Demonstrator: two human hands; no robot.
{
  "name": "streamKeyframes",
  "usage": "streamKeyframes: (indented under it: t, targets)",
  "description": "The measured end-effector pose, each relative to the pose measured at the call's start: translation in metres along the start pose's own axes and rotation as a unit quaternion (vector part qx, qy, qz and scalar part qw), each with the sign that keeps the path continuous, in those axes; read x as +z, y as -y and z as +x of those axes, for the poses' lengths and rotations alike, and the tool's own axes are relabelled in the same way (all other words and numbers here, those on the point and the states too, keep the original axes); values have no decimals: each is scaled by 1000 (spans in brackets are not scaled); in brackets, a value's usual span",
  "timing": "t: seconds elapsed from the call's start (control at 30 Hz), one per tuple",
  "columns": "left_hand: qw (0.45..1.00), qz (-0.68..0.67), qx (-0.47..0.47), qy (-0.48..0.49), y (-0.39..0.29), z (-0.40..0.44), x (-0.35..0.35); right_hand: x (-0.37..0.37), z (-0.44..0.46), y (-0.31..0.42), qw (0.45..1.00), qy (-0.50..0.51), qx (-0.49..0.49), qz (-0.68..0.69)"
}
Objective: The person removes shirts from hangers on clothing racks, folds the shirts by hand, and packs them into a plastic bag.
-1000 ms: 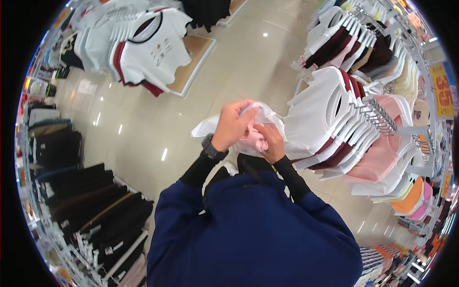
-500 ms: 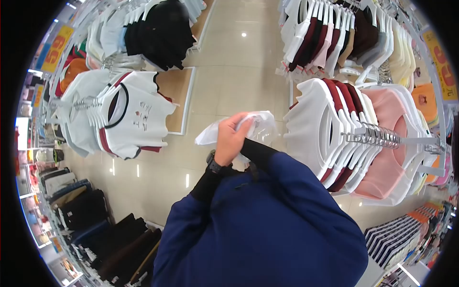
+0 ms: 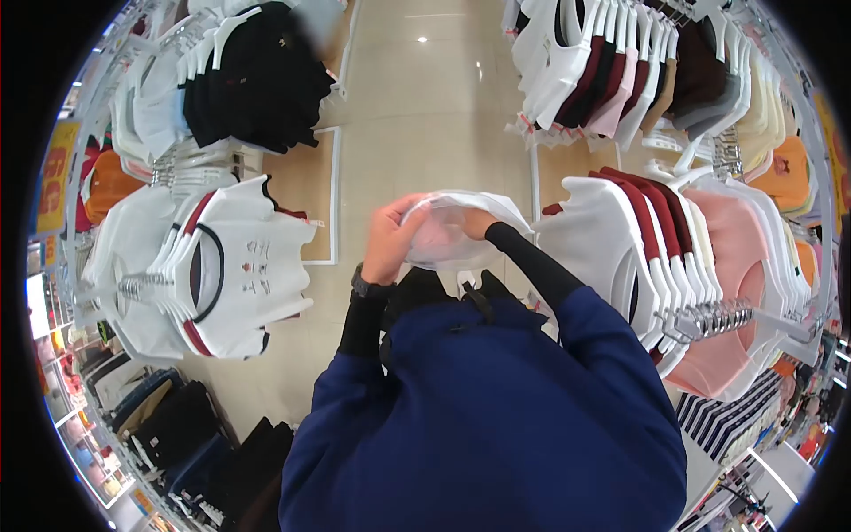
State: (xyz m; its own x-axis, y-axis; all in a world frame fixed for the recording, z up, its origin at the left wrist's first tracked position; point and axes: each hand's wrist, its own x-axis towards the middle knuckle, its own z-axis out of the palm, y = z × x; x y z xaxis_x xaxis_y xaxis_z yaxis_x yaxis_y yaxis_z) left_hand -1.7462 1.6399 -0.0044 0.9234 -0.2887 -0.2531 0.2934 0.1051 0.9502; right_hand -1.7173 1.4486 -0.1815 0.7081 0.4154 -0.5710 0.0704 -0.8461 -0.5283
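In front of my chest I hold a see-through plastic bag point(image 3: 452, 253), spread wide between both hands. Its far rim looks white and folded. My left hand point(image 3: 390, 238) is closed on the bag's left edge, and some of its fingers show blurred and pinkish through the film. On the other side my right hand point(image 3: 479, 223) grips the bag, its fingers partly covered by the plastic. Whether anything lies inside the bag I cannot tell.
White tops point(image 3: 257, 257) hang on a rack at left, black tops point(image 3: 257, 80) beyond them. To the right hang white tops point(image 3: 589, 235) and a pink top point(image 3: 731, 239). Folded dark trousers point(image 3: 177, 426) lie lower left, striped clothes point(image 3: 727, 412) lower right. A tiled aisle point(image 3: 417, 115) runs ahead.
The crumpled bag has been spread out between my hands. My left hand has moved left, and my right hand has come into view on the right. The racks have shifted slightly in view.
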Motion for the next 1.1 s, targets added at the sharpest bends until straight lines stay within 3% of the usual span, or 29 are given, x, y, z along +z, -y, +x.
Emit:
streamKeyframes:
  t: [0.03,0.13,0.17,0.3,0.47,0.73,1.1]
  targets:
    - [1000,7,-7,17,-4,6,-2,-3,9,-4,997,55,21,-56]
    - [1000,3,-6,17,-11,30,-11,-18,35,6,999,8,21,-40]
    - [1000,-3,2,10,-17,41,-14,-31,36,18,996,-24,67,55]
    - [999,-7,40,31,-49,82,-27,-38,85,4,993,-81,73,46]
    - [991,36,46,123,-90,127,-55,-107,77,9,985,-108,95,99]
    - [984,65,72,150,-146,211,-97,-171,117,12,976,-149,107,117]
    - [985,104,13,135,-132,380,-141,-280,244,-11,988,-144,53,-5]
